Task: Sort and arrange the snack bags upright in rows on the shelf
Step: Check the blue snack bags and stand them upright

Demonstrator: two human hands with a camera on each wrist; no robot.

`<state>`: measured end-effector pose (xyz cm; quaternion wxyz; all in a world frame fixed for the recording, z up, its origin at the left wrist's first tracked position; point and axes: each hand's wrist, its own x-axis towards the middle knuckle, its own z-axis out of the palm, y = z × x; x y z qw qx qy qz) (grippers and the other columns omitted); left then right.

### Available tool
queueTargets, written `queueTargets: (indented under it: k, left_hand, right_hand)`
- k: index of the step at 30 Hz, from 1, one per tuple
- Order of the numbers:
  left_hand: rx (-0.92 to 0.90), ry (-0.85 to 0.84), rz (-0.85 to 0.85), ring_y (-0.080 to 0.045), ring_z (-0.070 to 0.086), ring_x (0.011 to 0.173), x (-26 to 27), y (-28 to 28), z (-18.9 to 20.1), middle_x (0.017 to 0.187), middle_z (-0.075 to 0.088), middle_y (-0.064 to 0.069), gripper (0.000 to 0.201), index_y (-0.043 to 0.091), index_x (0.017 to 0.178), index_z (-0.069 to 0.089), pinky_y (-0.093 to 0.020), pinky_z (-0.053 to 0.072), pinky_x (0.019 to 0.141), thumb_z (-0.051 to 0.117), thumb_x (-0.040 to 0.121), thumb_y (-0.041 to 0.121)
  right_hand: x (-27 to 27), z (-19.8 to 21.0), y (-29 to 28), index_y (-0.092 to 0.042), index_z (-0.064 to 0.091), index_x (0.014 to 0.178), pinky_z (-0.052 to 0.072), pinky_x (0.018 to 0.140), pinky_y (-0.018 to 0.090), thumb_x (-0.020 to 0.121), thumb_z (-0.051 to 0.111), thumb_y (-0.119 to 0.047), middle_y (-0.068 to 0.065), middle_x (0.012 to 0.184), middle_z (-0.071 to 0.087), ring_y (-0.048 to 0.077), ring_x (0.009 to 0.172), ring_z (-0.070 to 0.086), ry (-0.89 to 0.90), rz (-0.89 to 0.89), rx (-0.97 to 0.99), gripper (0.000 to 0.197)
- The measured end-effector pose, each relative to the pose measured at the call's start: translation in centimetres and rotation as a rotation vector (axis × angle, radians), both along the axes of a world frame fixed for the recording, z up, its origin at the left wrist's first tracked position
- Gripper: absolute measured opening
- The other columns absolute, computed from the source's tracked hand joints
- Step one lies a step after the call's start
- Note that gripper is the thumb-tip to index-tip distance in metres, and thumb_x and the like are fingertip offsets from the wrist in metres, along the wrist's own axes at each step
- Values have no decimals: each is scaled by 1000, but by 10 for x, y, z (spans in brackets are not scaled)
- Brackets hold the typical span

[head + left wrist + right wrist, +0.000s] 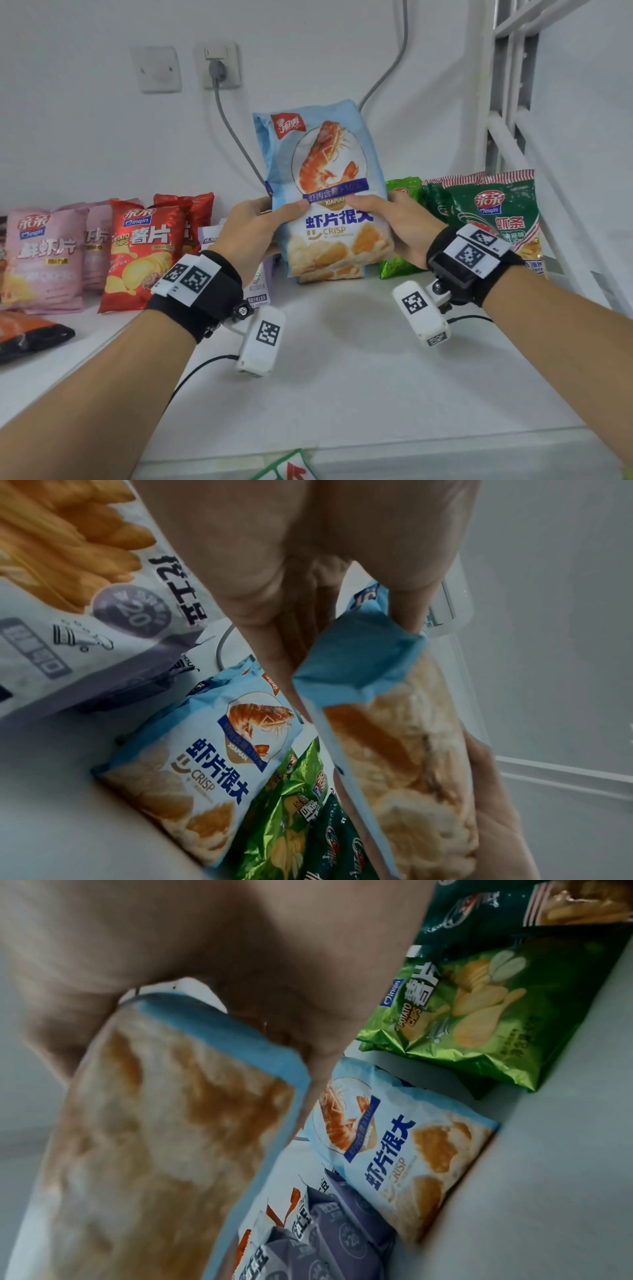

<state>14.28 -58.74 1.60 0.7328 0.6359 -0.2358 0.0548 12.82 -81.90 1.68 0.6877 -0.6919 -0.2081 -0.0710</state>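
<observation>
Blue and puffy, the prawn bag [325,192] sits at the centre of the head view, upright, with the left hand [253,229] and right hand [397,229] clamped on its two side edges, thumbs pressed across the printed front and fingers behind. Its lower edge looks level with or just above the shelf [342,359]; whether it touches cannot be told from these views.

Both wrist views show a second prawn bag [205,764] standing behind it against the wall [102,120], with a lime chip bag [479,1010] to its right and a dark green bag [496,216] further right in the head view. A purple-and-white bag [85,615] leans at the left of centre, partly hidden by the left wrist. Red bags [144,253] and pink bags [44,253] stand at middle left, and an orange-and-black bag [27,335] lies flat at the lower left edge.

Judged risks: air-filled bags stand poorly, so letting go before the base is flattened could tip this one forward. Pushing it back hard could knock over its twin or shove the lime bag sideways, breaking the row. The left wrist is close to the purple-and-white bag and could drag it down on withdrawal. Squeezing hard may crush the crisps.
</observation>
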Motion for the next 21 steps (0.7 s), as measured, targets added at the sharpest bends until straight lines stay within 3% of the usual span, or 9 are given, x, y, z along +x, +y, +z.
queueTargets:
  k: [2,4,6,8,9,11,13,18,21]
  left_hand:
    - [14,21,19,-28,78,97,-1,-2,0,106,80,-14,29,3,113,71,-36,65,77,77,90,19]
    - [27,63,43,-31,77,98,-2,0,0,107,79,-16,29,0,111,73,-42,64,84,75,91,21]
    - [55,122,34,-30,77,93,-4,2,1,108,79,-16,34,1,112,74,-41,65,78,74,92,28]
    - [111,162,7,-26,75,81,-7,4,1,101,78,-10,34,7,110,76,-32,62,62,70,92,35]
    - [139,167,4,-22,72,70,-8,4,0,92,75,-8,29,12,104,77,-27,57,53,66,93,37]
    - [165,181,10,-18,67,54,-9,4,-1,79,69,-9,26,19,95,76,-21,49,42,58,98,38]
    - [173,201,21,-18,67,49,-9,5,-1,74,71,-9,32,21,92,76,-18,46,39,54,101,41]
    - [173,212,15,-18,68,49,-8,6,-1,73,73,-7,33,21,98,77,-19,45,37,51,104,41]
    - [175,183,26,-17,68,59,-6,6,-1,78,74,-5,25,19,97,76,-21,50,44,58,100,36]
  right_hand:
    - [-2,-1,-1,-11,70,114,65,78,40,76,79,-35,13,110,80,28,96,78,58,30,8,46]
    - [-3,-1,0,-9,71,119,61,93,48,76,80,-40,14,114,78,31,103,76,87,12,-13,54]
    - [-5,0,2,-11,70,126,58,101,47,82,77,-44,14,119,77,32,109,74,138,25,-13,55]
    - [-7,2,2,-16,72,127,61,94,42,90,71,-45,11,122,76,29,108,74,194,66,-4,47]
    - [-7,3,0,-19,74,122,64,84,39,90,69,-46,9,117,78,27,101,76,216,75,-10,42]
    - [-9,4,-2,-19,76,107,60,55,31,91,66,-49,7,91,80,24,72,77,253,68,-34,35]
    - [-10,4,-3,-16,74,95,50,39,23,96,62,-51,5,66,72,22,49,69,270,47,-62,37]
    - [-3,1,-5,-23,81,74,48,38,22,94,63,-56,1,62,69,19,46,65,255,50,-107,43]
    - [0,0,-3,-26,81,97,58,54,30,91,68,-54,4,93,80,21,72,76,254,57,-91,31]
